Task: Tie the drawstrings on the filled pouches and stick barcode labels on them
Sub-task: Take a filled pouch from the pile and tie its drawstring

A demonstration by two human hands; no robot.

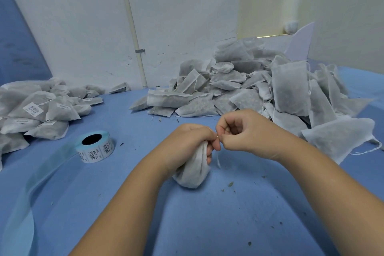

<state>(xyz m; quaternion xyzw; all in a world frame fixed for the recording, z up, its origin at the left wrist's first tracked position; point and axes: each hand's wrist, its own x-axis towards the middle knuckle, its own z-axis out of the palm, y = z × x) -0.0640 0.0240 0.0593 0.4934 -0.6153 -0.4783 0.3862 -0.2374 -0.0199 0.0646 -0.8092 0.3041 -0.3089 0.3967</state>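
A filled white fabric pouch (192, 172) stands on the blue table in front of me. My left hand (187, 143) grips its gathered neck from above. Just to the right, my right hand (243, 133) pinches the thin white drawstring (218, 159) at the pouch's top, its loose end hanging down. A roll of barcode labels (96, 147) on blue backing lies to the left, its backing strip trailing toward me. Unlabelled filled pouches form a big heap (259, 89) at the back right. Labelled pouches (35, 110) lie piled at the left.
The table wears a blue cloth (207, 224) with small green crumbs scattered on it. A white wall with a vertical pipe (135, 37) stands close behind. A white board (299, 41) leans behind the right heap.
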